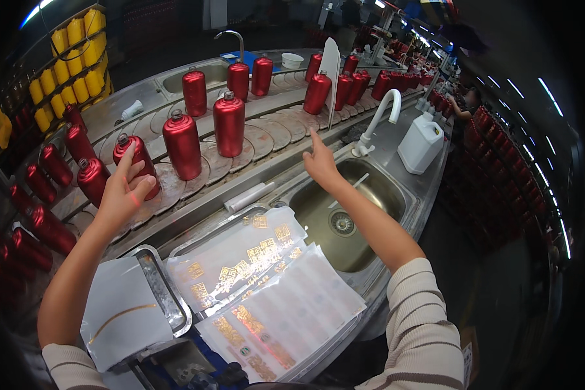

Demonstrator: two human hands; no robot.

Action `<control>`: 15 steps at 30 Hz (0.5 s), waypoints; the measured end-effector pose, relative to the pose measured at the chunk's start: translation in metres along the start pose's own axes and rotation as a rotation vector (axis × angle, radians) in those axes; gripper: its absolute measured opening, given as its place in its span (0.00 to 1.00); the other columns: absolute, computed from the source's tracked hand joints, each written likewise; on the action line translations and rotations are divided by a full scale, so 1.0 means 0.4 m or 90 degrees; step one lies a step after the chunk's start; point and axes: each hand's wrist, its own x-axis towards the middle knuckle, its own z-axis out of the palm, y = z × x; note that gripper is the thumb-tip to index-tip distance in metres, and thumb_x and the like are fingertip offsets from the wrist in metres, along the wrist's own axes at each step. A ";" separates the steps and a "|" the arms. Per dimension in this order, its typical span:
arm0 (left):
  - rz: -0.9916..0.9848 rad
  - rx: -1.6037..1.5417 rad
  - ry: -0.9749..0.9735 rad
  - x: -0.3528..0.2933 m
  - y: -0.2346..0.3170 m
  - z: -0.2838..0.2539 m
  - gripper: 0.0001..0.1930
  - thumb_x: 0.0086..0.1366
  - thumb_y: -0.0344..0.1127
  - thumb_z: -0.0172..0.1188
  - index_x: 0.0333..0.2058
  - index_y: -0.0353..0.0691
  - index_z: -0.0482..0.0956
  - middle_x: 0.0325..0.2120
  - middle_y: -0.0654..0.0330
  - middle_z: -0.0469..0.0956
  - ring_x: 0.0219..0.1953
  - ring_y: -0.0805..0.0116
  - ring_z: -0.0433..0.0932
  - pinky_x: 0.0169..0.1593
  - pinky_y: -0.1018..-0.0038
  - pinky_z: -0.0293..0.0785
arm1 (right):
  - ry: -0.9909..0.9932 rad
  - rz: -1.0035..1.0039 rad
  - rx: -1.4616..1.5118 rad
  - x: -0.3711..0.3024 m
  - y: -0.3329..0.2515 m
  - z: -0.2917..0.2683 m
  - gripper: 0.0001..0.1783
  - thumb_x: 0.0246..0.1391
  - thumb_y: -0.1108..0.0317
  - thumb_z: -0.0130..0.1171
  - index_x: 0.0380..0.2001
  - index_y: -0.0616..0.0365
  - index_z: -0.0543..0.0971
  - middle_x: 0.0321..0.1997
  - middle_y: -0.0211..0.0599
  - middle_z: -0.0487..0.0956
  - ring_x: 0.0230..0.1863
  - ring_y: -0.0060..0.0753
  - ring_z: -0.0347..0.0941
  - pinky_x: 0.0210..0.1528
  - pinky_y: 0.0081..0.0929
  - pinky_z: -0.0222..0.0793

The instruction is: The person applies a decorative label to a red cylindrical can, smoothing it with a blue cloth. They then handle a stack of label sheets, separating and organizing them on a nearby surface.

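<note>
My left hand (125, 187) is at a glossy red bottle (136, 157) on the conveyor, its fingers apart and overlapping the bottle's near side. I cannot tell whether they touch it. Two more red bottles, a nearer one (182, 146) and a farther one (229, 125), stand upright just to the right. My right hand (321, 161) hovers over the far edge of the sink, index finger stretched toward a thin white upright board (330, 75) and the other fingers curled, with nothing visible in it. Below my arms lie translucent sheets with gold decals (240, 263) and a second sheet (286, 318).
A steel sink (341, 224) with a white faucet (380, 123) lies at right, beside a white jug (420, 144). Metal tray (169, 292) and grey pad (120, 312) sit near left. Several red bottles crowd the left; yellow bottles (75, 58) are stacked behind.
</note>
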 end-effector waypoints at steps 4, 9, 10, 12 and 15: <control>0.013 -0.019 -0.003 -0.030 -0.045 -0.038 0.43 0.64 0.30 0.60 0.71 0.43 0.43 0.61 0.27 0.59 0.60 0.55 0.69 0.59 0.70 0.68 | -0.110 -0.001 0.143 -0.273 -0.103 -0.166 0.34 0.58 0.78 0.50 0.68 0.58 0.58 0.63 0.56 0.69 0.62 0.46 0.70 0.60 0.32 0.67; -0.008 -0.054 -0.030 -0.085 -0.006 -0.005 0.43 0.64 0.31 0.60 0.71 0.43 0.42 0.60 0.28 0.60 0.62 0.53 0.67 0.61 0.67 0.66 | -0.052 0.020 0.083 -0.600 -0.190 -0.431 0.31 0.60 0.78 0.50 0.67 0.62 0.60 0.62 0.54 0.71 0.60 0.44 0.72 0.62 0.33 0.66; -0.027 -0.050 -0.036 -0.103 0.017 -0.002 0.43 0.64 0.31 0.60 0.71 0.43 0.43 0.61 0.27 0.60 0.64 0.51 0.65 0.61 0.66 0.66 | -0.023 0.054 0.049 -0.659 -0.195 -0.463 0.30 0.60 0.78 0.50 0.66 0.63 0.61 0.61 0.54 0.72 0.59 0.44 0.73 0.61 0.32 0.67; -0.043 -0.049 -0.059 -0.128 0.049 0.010 0.43 0.64 0.30 0.60 0.71 0.42 0.43 0.61 0.27 0.59 0.64 0.51 0.64 0.61 0.66 0.66 | 0.062 0.131 0.092 -0.782 -0.183 -0.508 0.28 0.61 0.79 0.48 0.65 0.63 0.62 0.59 0.54 0.74 0.58 0.41 0.74 0.60 0.31 0.69; -0.010 -0.100 -0.097 -0.154 0.089 0.067 0.43 0.64 0.30 0.60 0.71 0.40 0.43 0.61 0.27 0.59 0.64 0.51 0.65 0.60 0.66 0.68 | 0.165 0.259 0.107 -0.990 -0.176 -0.570 0.27 0.60 0.81 0.47 0.64 0.63 0.65 0.58 0.56 0.74 0.57 0.41 0.75 0.60 0.30 0.69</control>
